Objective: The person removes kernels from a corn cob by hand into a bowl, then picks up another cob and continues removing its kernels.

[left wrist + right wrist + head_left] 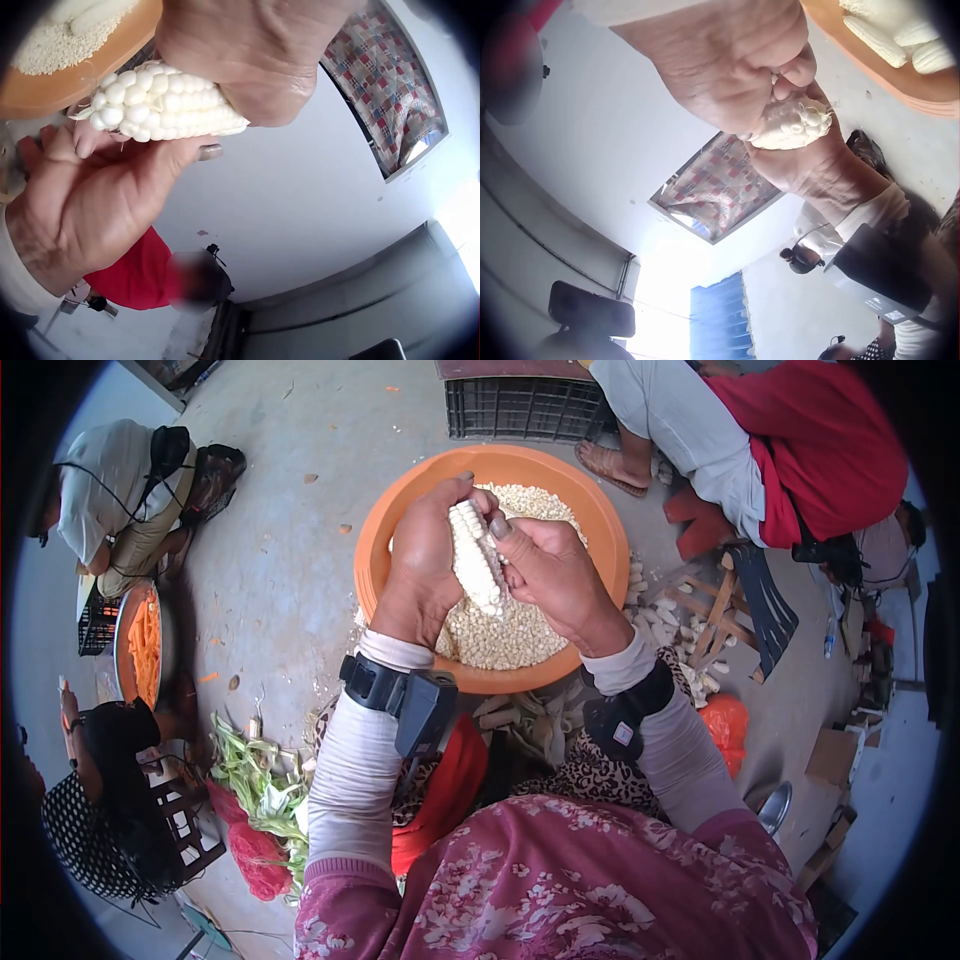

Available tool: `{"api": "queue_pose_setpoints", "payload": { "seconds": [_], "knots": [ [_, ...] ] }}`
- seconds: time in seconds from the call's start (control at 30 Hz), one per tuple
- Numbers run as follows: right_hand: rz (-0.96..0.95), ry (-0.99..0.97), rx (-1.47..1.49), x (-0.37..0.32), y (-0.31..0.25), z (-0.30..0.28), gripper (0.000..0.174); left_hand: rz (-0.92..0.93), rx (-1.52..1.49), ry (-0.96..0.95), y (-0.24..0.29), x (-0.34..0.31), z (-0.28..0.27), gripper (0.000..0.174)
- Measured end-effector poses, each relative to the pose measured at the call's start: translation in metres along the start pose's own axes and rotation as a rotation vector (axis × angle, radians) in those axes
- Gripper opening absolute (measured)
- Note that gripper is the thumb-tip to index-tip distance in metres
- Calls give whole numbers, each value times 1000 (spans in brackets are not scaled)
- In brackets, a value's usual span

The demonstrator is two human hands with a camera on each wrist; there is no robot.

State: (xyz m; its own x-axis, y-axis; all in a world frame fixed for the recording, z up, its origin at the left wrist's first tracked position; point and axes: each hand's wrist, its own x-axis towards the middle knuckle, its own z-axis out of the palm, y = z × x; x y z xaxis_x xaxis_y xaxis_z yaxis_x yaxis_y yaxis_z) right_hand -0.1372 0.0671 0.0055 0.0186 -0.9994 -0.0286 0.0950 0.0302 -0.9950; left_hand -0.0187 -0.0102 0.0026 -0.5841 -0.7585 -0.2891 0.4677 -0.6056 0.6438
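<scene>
An ear of white corn (475, 555), part of its surface bare of kernels, is held between both hands above the orange basin (608, 545). My left hand (415, 565) grips the ear from its side, fingers wrapped behind it. On the other side my right hand (560, 572) has curled fingers against the ear, its thumb near the upper end. In the left wrist view, rows of plump kernels cover the ear (161, 105). Loose white kernels (510, 640) fill the basin below. Several more ears (874, 41) lie in the basin in the right wrist view.
Bare cobs (665, 620) lie on the floor right of the basin, beside a wooden stool (715, 615). Green husks (265, 790) and a red mesh bag (255, 855) are at left. A black crate (520, 410) stands beyond the basin. Other people sit around, one near an orange-filled bowl (145, 645).
</scene>
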Motion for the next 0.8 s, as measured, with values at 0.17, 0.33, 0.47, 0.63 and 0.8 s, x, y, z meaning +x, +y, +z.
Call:
{"api": "queue_pose_setpoints", "payload": {
  "seconds": [0.17, 0.33, 0.47, 0.63, 0.8],
  "knots": [
    [172, 24, 220, 1, 0, -3, 42, 49, -10, 47, 1, 0, 3, 28],
    [104, 8, 74, 1, -9, 0, 43, 108, 206, 46, -6, 0, 7, 26],
    [50, 29, 79, 1, -6, 1, 44, 110, 247, 12, -9, 2, 2, 28],
    [21, 0, 73, 3, 4, 0, 42, 58, 153, -20, -7, 0, 0, 28],
    [116, 61, 271, 2, -6, 5, 39, 95, 15, 10, -4, -3, 1, 27]
  ]
}}
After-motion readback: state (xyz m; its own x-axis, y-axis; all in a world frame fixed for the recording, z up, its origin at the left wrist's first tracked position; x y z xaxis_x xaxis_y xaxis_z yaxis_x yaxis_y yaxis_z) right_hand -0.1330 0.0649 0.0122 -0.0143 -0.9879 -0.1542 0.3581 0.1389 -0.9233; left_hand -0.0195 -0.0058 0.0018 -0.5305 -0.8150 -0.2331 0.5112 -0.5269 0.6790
